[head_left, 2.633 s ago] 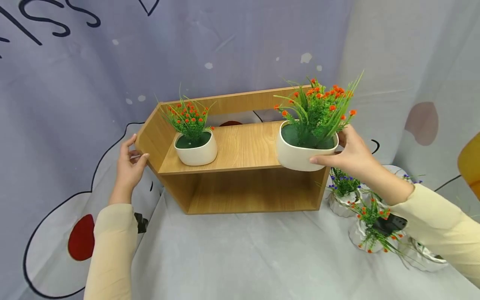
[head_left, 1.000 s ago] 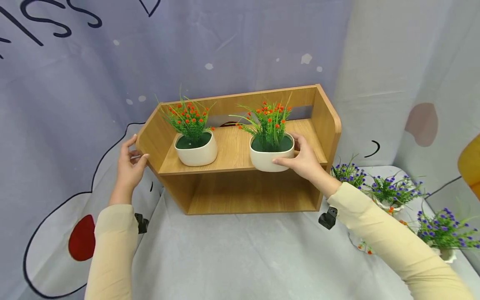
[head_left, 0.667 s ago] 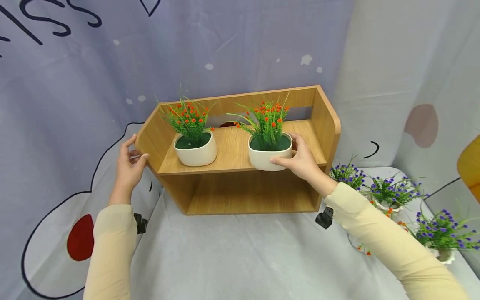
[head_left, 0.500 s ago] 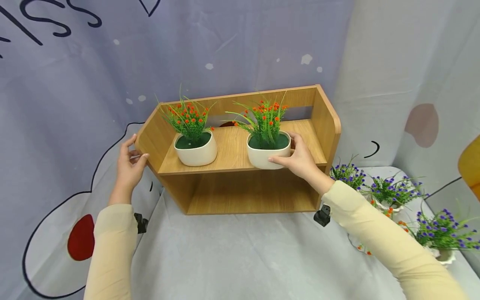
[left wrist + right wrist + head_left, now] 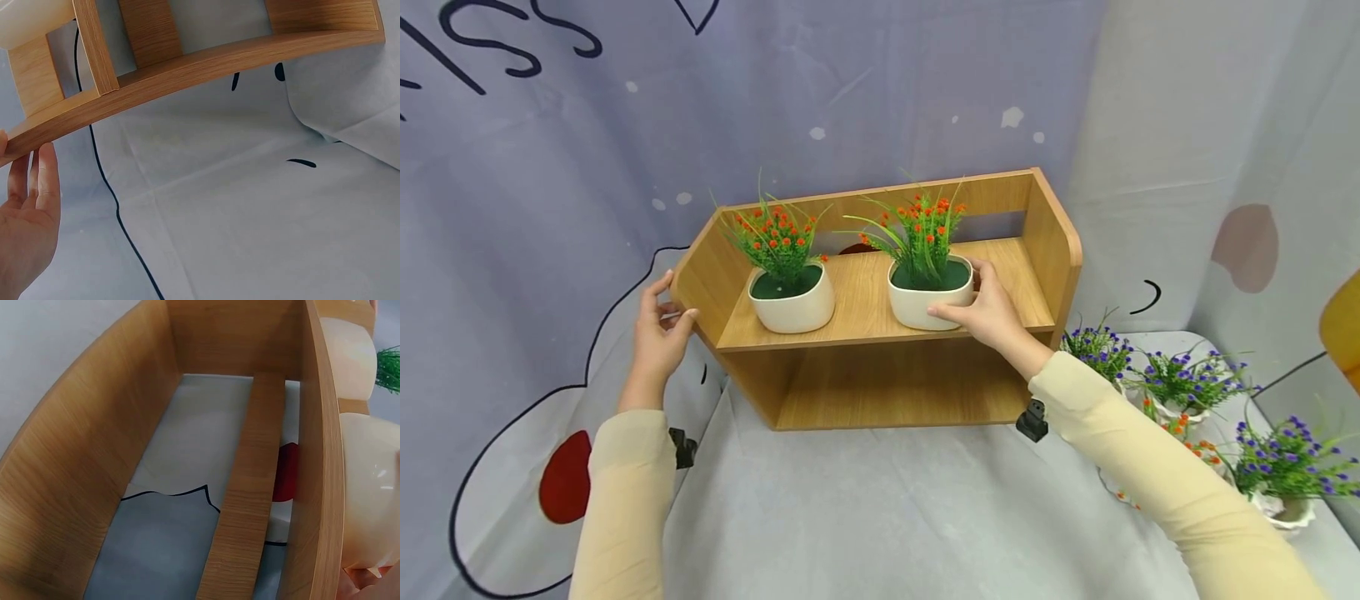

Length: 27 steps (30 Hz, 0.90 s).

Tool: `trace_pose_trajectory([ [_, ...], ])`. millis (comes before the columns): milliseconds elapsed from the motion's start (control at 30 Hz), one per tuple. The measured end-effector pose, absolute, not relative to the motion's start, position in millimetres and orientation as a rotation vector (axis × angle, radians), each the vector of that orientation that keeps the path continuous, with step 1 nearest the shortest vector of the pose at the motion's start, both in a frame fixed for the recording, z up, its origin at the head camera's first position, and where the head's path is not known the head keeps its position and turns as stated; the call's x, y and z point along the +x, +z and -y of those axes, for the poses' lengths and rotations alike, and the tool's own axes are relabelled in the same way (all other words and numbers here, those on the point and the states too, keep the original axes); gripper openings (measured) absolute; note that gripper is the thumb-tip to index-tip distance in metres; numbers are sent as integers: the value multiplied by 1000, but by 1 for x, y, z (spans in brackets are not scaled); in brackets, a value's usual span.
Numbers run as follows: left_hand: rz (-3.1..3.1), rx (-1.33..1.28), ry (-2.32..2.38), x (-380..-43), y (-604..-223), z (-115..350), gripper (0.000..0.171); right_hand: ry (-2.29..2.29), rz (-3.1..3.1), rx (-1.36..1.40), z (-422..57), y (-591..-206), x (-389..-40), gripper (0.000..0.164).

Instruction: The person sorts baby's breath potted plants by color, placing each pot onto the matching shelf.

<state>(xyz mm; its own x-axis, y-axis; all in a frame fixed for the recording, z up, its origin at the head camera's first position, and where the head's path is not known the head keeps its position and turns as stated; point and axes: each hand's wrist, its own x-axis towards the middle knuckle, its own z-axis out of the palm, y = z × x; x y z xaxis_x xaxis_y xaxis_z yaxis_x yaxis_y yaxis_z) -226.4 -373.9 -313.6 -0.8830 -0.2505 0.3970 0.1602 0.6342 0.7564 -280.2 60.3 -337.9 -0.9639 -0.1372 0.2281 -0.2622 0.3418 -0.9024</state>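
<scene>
In the head view my right hand (image 5: 988, 310) grips the right end of a cream oval flowerpot (image 5: 925, 308) with orange flowers, thumb along its front. This pot is at the front of the upper board of a wooden shelf (image 5: 865, 292), its base overlapping the front edge. A matching flowerpot (image 5: 793, 308) stands to its left on the same board. My left hand (image 5: 658, 329) holds the edge of the shelf's left side panel between thumb and fingers. In the left wrist view its fingers (image 5: 47, 178) touch that panel's edge. The right wrist view shows the held pot (image 5: 372, 494) close against the upper board.
To the right of the shelf stand several white pots with purple flowers (image 5: 1195, 379) and orange flowers (image 5: 1202, 450), partly behind the right sleeve. The shelf rests on a grey-white cloth (image 5: 865, 508). A printed curtain (image 5: 910, 92) hangs behind.
My right hand has brought the flowerpot left from the shelf's right end, then slightly further left and back onto the upper board. The left hand stays on the side panel.
</scene>
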Motion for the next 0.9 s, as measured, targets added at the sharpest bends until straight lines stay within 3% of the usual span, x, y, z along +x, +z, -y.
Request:
trace_pose_trajectory([
  [900,2361,146,-1224,-231,-315,374,63,1708,2491,270,-42,-333,-299,92],
])
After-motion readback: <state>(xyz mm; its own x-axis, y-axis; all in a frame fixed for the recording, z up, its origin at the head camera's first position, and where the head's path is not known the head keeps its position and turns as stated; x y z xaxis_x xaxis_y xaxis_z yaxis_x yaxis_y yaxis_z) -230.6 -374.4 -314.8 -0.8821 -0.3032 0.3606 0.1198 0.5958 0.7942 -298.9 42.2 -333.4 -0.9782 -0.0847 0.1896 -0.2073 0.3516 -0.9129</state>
